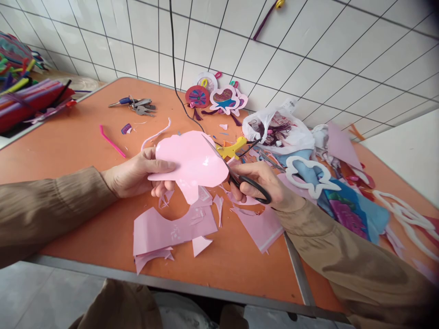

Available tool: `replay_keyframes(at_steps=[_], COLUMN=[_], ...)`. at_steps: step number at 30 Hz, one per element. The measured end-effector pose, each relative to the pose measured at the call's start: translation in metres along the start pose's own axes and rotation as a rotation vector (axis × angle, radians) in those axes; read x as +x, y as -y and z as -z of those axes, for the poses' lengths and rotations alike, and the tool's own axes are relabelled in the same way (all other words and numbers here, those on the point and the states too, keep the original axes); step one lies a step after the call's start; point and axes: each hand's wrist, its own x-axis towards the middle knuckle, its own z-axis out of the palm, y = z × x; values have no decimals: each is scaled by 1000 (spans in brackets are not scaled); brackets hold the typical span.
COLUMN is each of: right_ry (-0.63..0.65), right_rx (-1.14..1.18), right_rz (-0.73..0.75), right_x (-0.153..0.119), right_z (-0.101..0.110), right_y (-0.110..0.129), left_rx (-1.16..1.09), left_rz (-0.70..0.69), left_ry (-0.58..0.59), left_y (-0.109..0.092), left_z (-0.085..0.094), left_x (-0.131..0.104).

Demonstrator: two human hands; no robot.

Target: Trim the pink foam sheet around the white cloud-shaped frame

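My left hand [132, 171] pinches the left side of a pink sheet [188, 160], thumb on top and fingers beneath. The sheet has a wavy, rounded outline, and a strip hangs from its lower edge. In my right hand [262, 183] is a pair of scissors [254, 186] with black handles. Their blades lie along the sheet's upper right part; how far apart they are I cannot tell. Pink paper offcuts [171, 230] lie on the table below both hands. A yellow glue gun [231, 148] rests just behind the sheet.
Keys [142, 106] and a pink pipe cleaner [111, 140] lie on the orange table [85, 219]. Decorated cutouts [224, 99] lean by the tiled wall. A white plastic bag [295, 132] holds dark tassels. At right are a white star-shaped frame [310, 176] and blue pieces. A black cable crosses the back.
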Motion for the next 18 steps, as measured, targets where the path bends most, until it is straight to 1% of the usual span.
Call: replay_keyframes(at_steps=[7,11,18], right_ry=[9,22,33], right_rx=[-1,10,18], right_rz=[26,68,87], right_x=[1,1,3], right_z=[2,1,3], right_y=[-4,-5,-14], left_rx=[-8,-1,50], left_rz=[54,78,91], left_ry=[105,162,200], left_y=[0,3,9], left_z=[1,1,1], left_x=[0,0,-2])
